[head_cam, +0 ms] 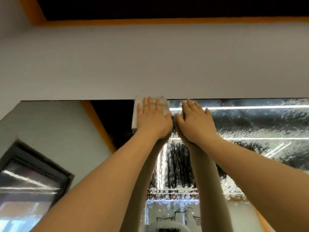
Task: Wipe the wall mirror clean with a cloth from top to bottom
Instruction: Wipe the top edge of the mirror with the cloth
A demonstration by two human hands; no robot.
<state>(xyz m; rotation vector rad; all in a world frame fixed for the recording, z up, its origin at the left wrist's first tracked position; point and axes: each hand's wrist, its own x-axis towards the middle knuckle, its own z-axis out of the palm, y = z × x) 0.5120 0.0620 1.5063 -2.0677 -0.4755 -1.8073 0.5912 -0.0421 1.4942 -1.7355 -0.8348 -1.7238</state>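
Left hand point(153, 117) is lying flat with fingers straight and slightly spread, pressing the white folded cloth point(139, 111) against the glass at centre frame; cloth is sitting right at the mirror's top edge, its upper corner overlapping onto the wall above, its left and lower parts sticking out past the hand; right hand point(194, 121) is lying flat just beside the left, thumbs nearly touching, fingers straight and together, palm on the glass; something pale is showing at its fingertips point(188, 102), cannot tell whether it is more cloth; neither hand is curling round anything.

Wall mirror point(250, 124) is filling the lower half of the frame, its top edge running across the middle; right part of the glass is looking wet, covered in droplets and streaks, bright light lines reflecting in it; left part is looking clear, reflecting a pale wall, an orange strip and a dark-framed window point(31, 178) at lower left; both forearms are reaching up from the bottom of the frame, their reflections showing between them.

Plain grey wall point(150, 61) is taking up the band above the mirror; orange trim point(167, 21) and a dark ceiling are sitting along the top of the frame.
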